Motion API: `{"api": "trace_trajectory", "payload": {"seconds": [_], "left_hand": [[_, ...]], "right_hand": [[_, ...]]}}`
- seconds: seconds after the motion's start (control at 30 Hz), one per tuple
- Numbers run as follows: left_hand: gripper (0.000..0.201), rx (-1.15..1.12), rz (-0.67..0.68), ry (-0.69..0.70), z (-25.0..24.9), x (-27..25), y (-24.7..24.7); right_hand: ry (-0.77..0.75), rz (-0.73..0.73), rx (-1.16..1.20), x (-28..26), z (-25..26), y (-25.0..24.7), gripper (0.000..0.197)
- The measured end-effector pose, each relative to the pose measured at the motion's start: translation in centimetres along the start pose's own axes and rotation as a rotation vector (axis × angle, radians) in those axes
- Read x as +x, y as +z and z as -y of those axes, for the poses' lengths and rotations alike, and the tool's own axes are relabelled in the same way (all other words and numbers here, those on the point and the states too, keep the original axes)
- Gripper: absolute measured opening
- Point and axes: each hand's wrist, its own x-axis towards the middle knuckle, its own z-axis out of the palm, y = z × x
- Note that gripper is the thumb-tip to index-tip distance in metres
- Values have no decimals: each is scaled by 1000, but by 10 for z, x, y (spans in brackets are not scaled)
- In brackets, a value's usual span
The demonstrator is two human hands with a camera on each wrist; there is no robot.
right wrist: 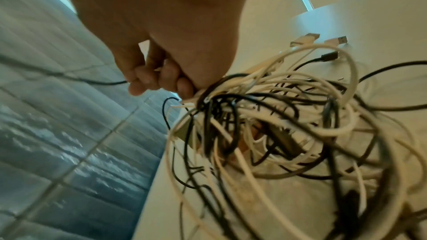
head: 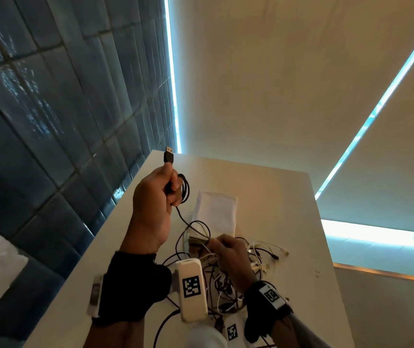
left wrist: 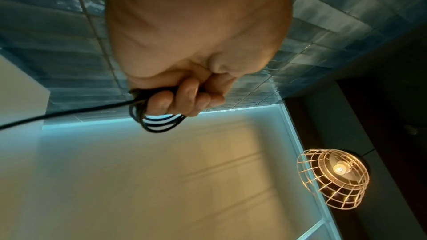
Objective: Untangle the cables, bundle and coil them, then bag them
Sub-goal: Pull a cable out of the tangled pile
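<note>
My left hand (head: 160, 192) is raised above the white table (head: 288, 197) and grips a black USB cable (head: 184, 189) wound into a few small loops. Its plug (head: 168, 154) sticks up past the thumb. The left wrist view shows the fingers (left wrist: 182, 101) curled round the black coil (left wrist: 159, 123), with the free strand running off left. That strand drops to a tangle of black and white cables (head: 228, 270) on the table. My right hand (head: 226, 247) pinches cables at the top of the tangle (right wrist: 277, 125); its fingers (right wrist: 161, 79) are curled on white and black strands.
A white padded bag (head: 216, 212) lies flat on the table beyond the tangle. A blue tiled wall (head: 50, 121) runs along the table's left edge. Loose USB plugs (right wrist: 323, 40) lie at the tangle's far side. A wire-cage lamp (left wrist: 335, 176) hangs above.
</note>
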Motion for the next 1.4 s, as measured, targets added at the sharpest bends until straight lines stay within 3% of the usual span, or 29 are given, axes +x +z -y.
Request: {"api": "trace_trajectory", "payload": {"seconds": [0.13,0.27,0.47,0.6,0.73,0.93,1.13,1.4], "left_hand": [[35,116,-67,-102,14,0,-1],[32,181,-106,-220,29,-2,6],[33,67,-81,-317,32,1,9],[34,105,-102,-352,33,2,7],[36,44,-40,-408,35,-1,7],[35,-409,46,-271,19,2,6],[37,-377,96,-116,2,2,6],[39,-364,123,-45,-11,-5,3]], "right_hand": [[-43,-91,214,5,33,-5,15],[-170,-76,324,12,59,-2,18],[-271,53,306,3,74,8,10],[-291,79,281,0,75,7,10],[-316,126,274,-1,75,9,7],[-188,197,245,-1,52,9,9],[-57,154,169,3,16,1,21],[33,81,51,7,-23,-3,27]]}}
